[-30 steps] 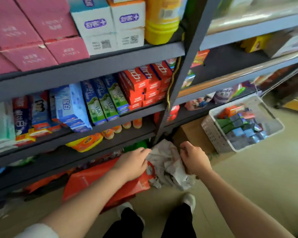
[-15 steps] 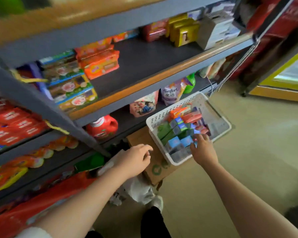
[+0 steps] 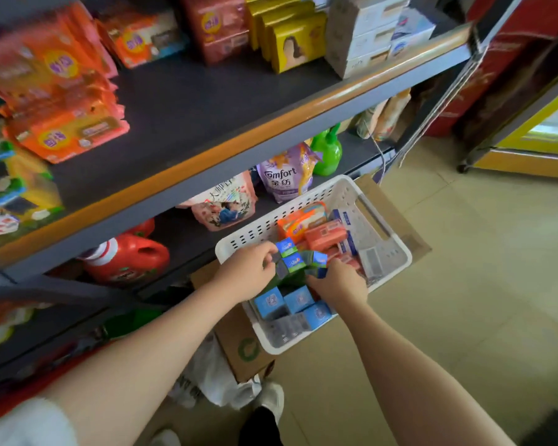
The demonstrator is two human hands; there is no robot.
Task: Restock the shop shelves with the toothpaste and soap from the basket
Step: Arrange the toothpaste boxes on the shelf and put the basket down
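In the head view, both of your hands are inside the white perforated basket (image 3: pixel 303 207), which sits on a cardboard box (image 3: pixel 239 342) on the floor beside the lower shelves. Your left hand (image 3: pixel 245 272) has its fingers curled onto a clutch of blue-and-green toothpaste boxes (image 3: pixel 295 262) standing on end in the middle of the basket; your right hand (image 3: pixel 337 281) is pressed against the same clutch from the other side, fingers bent over the box ends. Whether either hand has a firm hold is hard to tell through the blur.

In front of your hands stand more blue boxes (image 3: pixel 298 299), end up, their small logos too soft to read. Behind them lie red-orange boxes (image 3: pixel 324 235) and an orange soap packet (image 3: pixel 298 222) with a yellow roundel, lettering unreadable.

On the shelf behind the basket, a purple pouch (image 3: pixel 285 178) reads "Comfort" with Chinese characters beneath. Beside it stand a pink floral pouch (image 3: pixel 224 207) and a green bottle (image 3: pixel 327 152), and a red detergent jug (image 3: pixel 126 257) stands to the left. On the grey shelf board (image 3: pixel 187 101) above them lie orange packets (image 3: pixel 62 130) with a yellow badge.
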